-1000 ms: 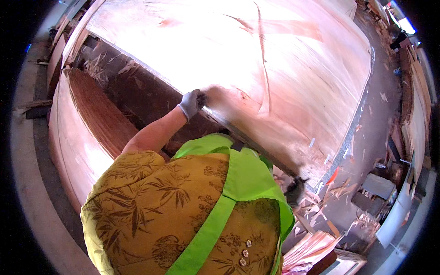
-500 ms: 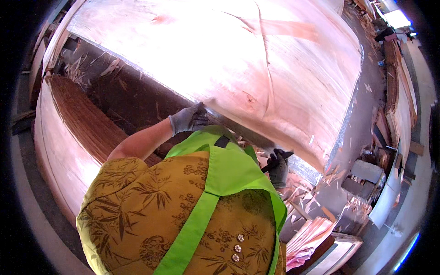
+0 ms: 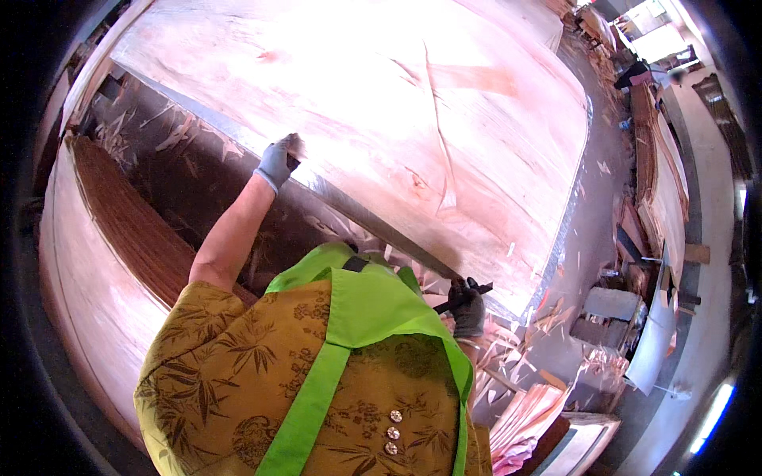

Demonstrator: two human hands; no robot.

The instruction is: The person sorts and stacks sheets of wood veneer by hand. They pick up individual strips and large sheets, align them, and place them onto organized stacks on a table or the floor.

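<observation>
A large pale wood veneer sheet lies across the stack in front of me, with a crease and a darker patch on it. At the sheet's near edge, my left hand, in a grey glove, is closed with fingers curled; its fingertips are smeared, and what they hold cannot be made out. Farther right along that edge, my right hand, in a dark-fingered glove, is closed around a slim black tool. The kind of tool is too small to tell. A grey edge strip runs between the hands.
A curved stack of brown veneer sheets stands at my left. Torn veneer scraps litter the floor at right. Beyond them are a grey block-like object and more upright sheets. Folded pinkish veneer lies at lower right.
My left hand has moved left and away from me along the sheet's edge. My right hand stays near the right corner, still around the black tool. The view has shifted slightly.
</observation>
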